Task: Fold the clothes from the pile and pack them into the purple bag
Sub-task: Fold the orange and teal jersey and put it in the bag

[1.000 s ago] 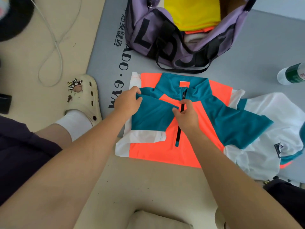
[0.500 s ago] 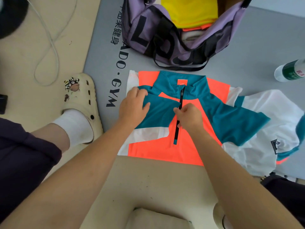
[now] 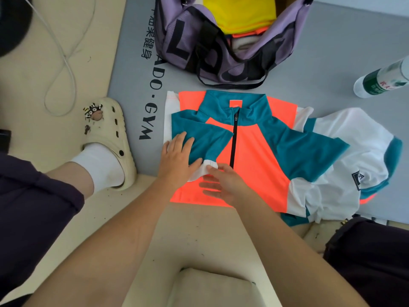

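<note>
An orange, teal and white zip-neck shirt [image 3: 254,156] lies flat on the grey mat, its left sleeve folded in over the chest. My left hand [image 3: 177,160] presses flat on that folded teal sleeve near its white cuff. My right hand [image 3: 223,185] lies with straight fingers on the orange front, just below the cuff and left of the black zipper. The purple bag [image 3: 199,45] stands open behind the shirt, with a yellow garment [image 3: 239,14] and other folded clothes inside. A second white and teal garment [image 3: 354,165] lies crumpled under the shirt's right sleeve.
A grey gym mat [image 3: 332,63] with black lettering covers the floor. A green-labelled plastic bottle [image 3: 380,80] lies at the right. My foot in a cream clog [image 3: 110,134] rests left of the mat. A white cable [image 3: 64,63] loops on the beige floor.
Both hands have slid down the shirt toward me, smoothing the folded left sleeve. My right hand left the zipper and now lies below the white cuff.
</note>
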Available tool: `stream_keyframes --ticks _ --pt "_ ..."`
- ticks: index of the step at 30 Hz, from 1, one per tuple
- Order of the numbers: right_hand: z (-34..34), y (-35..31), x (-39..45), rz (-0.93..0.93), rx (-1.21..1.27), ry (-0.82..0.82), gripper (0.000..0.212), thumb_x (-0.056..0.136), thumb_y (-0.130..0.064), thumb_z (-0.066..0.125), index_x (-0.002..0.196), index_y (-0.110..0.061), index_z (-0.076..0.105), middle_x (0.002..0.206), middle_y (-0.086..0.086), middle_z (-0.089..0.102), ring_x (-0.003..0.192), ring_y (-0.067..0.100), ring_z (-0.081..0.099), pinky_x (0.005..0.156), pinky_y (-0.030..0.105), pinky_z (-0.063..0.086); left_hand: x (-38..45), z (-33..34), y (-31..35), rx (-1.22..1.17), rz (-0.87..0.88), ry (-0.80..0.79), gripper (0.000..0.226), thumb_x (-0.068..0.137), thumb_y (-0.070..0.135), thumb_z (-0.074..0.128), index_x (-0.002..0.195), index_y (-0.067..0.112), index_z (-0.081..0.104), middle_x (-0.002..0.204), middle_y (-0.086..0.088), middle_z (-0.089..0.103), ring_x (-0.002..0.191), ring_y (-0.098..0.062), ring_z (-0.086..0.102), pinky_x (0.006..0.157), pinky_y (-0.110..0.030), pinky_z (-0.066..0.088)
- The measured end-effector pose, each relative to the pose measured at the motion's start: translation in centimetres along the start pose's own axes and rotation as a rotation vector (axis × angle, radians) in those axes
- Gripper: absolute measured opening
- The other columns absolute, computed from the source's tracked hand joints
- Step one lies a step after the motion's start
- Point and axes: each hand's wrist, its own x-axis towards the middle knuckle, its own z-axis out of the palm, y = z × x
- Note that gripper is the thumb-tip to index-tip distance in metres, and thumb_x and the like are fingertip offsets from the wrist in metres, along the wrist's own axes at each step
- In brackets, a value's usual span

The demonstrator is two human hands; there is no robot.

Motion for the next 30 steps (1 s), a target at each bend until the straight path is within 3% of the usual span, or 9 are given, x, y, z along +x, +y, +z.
stream_keyframes --ticks 3,7,11,15,20,24,27,30 --pt "-0.3 -0.1 0.3 -0.094 0.199 0.033 0.011 0.095 -0.017 0.062 0.090 -0.013 0.053 0.094 0.011 0.068 0.085 0.023 0.068 0.071 0.036 0.058 -0.4 0.4 -0.4 -0.033 0.014 -0.031 0.070 0.094 0.054 0.052 0.149 0.014 0.037 0.162 -0.009 0.021 0.149 -0.024 0.020 0.119 -0.045 0.015" --pt "-0.3 -0.5 0.8 -0.205 0.172 0.186 0.029 0.087 0.001 0.064 0.073 -0.014 0.044 0.077 0.008 0.054 0.073 0.020 0.058 0.063 0.032 0.053 -0.5 0.5 -0.6 -0.067 0.005 -0.054 0.072 0.094 0.057 0.047 0.151 0.016 0.031 0.164 -0.005 0.014 0.151 -0.021 0.010 0.121 -0.045 0.010" --pt "-1.1 -0.3 0.8 -0.360 -0.169 0.352 0.034 0.079 0.004 0.071 0.088 -0.019 0.048 0.072 0.000 0.047 0.060 0.013 0.045 0.052 0.025 0.038 -0.6 0.7 -0.5 -0.074 -0.001 -0.059 0.076 0.092 0.059 0.049 0.152 0.017 0.029 0.164 -0.005 0.012 0.152 -0.021 0.008 0.121 -0.046 0.010" --pt "-1.6 -0.1 0.9 -0.292 -0.232 0.373 0.046 0.076 0.000 0.075 0.109 -0.018 0.048 0.078 -0.002 0.053 0.062 0.009 0.053 0.051 0.022 0.044 -0.8 1.3 -0.4 -0.065 0.008 -0.034 0.080 0.090 0.060 0.051 0.152 0.015 0.029 0.164 -0.007 0.012 0.152 -0.023 0.008 0.120 -0.048 0.013" --pt "-0.4 -1.9 2.2 -0.311 -0.403 0.458 0.046 0.075 -0.017 0.080 0.107 -0.009 0.048 0.078 0.001 0.059 0.063 0.018 0.058 0.054 0.027 0.045 -0.8 1.8 -0.6 -0.018 0.010 -0.037 0.082 0.090 0.065 0.045 0.154 0.017 0.024 0.165 -0.005 0.008 0.152 -0.022 0.006 0.120 -0.047 0.010" --pt "0.1 -2.8 2.9 -0.397 -0.347 0.524 0.040 0.079 -0.021 0.077 0.101 -0.016 0.044 0.076 -0.005 0.055 0.066 0.011 0.054 0.061 0.026 0.043 -0.8 2.1 -0.7 0.010 0.007 -0.055 0.083 0.091 0.067 0.038 0.156 0.019 0.017 0.165 -0.004 0.002 0.152 -0.021 0.000 0.120 -0.046 0.007" --pt "0.1 -4.1 3.5 -0.402 -0.205 0.519 0.041 0.081 -0.013 0.074 0.105 -0.013 0.041 0.078 0.000 0.058 0.073 0.021 0.055 0.072 0.035 0.047 -0.9 2.2 -0.8 0.016 0.011 -0.058 0.084 0.091 0.067 0.038 0.156 0.019 0.016 0.165 -0.004 0.001 0.152 -0.020 -0.001 0.121 -0.046 0.006" --pt "-0.1 -5.2 3.8 -0.411 -0.243 0.462 0.033 0.080 -0.007 0.073 0.105 -0.009 0.051 0.081 0.005 0.060 0.074 0.021 0.057 0.068 0.031 0.048 -0.9 2.3 -0.8 0.009 0.016 -0.044 0.083 0.091 0.065 0.043 0.155 0.017 0.020 0.165 -0.006 0.006 0.152 -0.022 0.003 0.121 -0.048 0.009"
